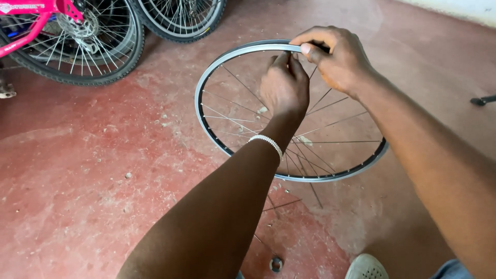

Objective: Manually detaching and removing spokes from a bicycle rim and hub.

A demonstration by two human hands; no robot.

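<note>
A bare bicycle wheel rim (209,82), black and silver with thin spokes and no tyre, stands tilted over the red floor in front of me. My right hand (338,59) grips the top of the rim, thumb pressed on its outer edge. My left hand (284,85), with a white beaded bracelet on the wrist, reaches inside the rim just under that spot, its fingertips pinched together against the inner side of the rim by a spoke end. What the fingertips hold is hidden.
A pink bicycle's rear wheel (77,44) and a second tyred wheel (181,20) stand at the top left. A small metal ring (276,264) and loose spokes lie on the floor near my shoe (367,267). A dark object (483,100) pokes in at the right edge.
</note>
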